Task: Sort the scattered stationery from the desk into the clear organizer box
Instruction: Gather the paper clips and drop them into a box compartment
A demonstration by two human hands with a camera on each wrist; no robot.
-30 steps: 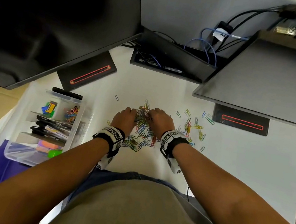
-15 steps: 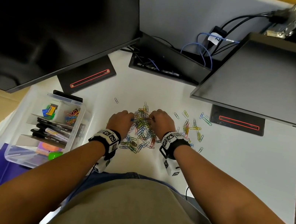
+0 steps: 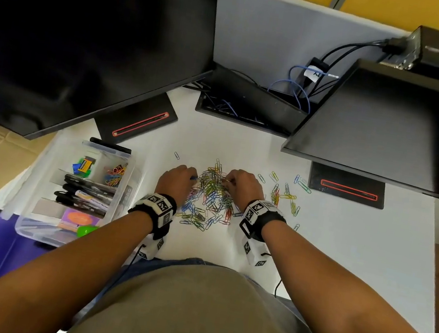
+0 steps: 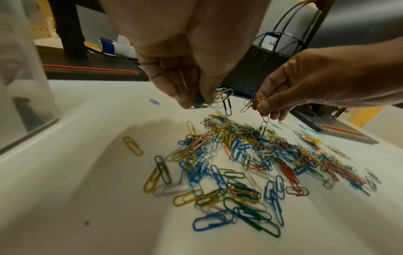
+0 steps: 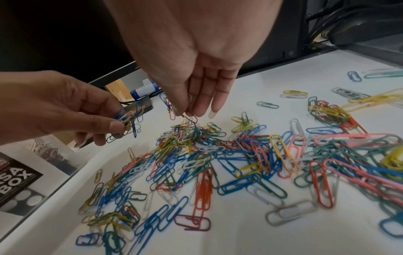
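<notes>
A heap of coloured paper clips (image 3: pixel 210 196) lies on the white desk (image 3: pixel 342 257) between my hands. My left hand (image 3: pixel 181 179) sits at the heap's left edge; in the left wrist view it (image 4: pixel 197 102) pinches a small bunch of clips above the desk. My right hand (image 3: pixel 234 183) is at the heap's right edge; in the right wrist view it (image 5: pixel 185 113) pinches a few clips, with a red clip and a tangled green one hanging from them down to the heap. The clear organizer box (image 3: pixel 39 237) stands on the desk's left side, apart from both hands.
The box holds black markers (image 3: pixel 87 194), paper clips (image 3: pixel 115 174), small items at its back and sticky notes at its front. Loose clips (image 3: pixel 285 195) are strewn to the right. Two monitors overhang the desk; their bases (image 3: pixel 136 124) (image 3: pixel 347 188) and a cable tray (image 3: pixel 250 108) stand behind.
Both hands have drawn slightly apart on the heap. The head view has shifted a little.
</notes>
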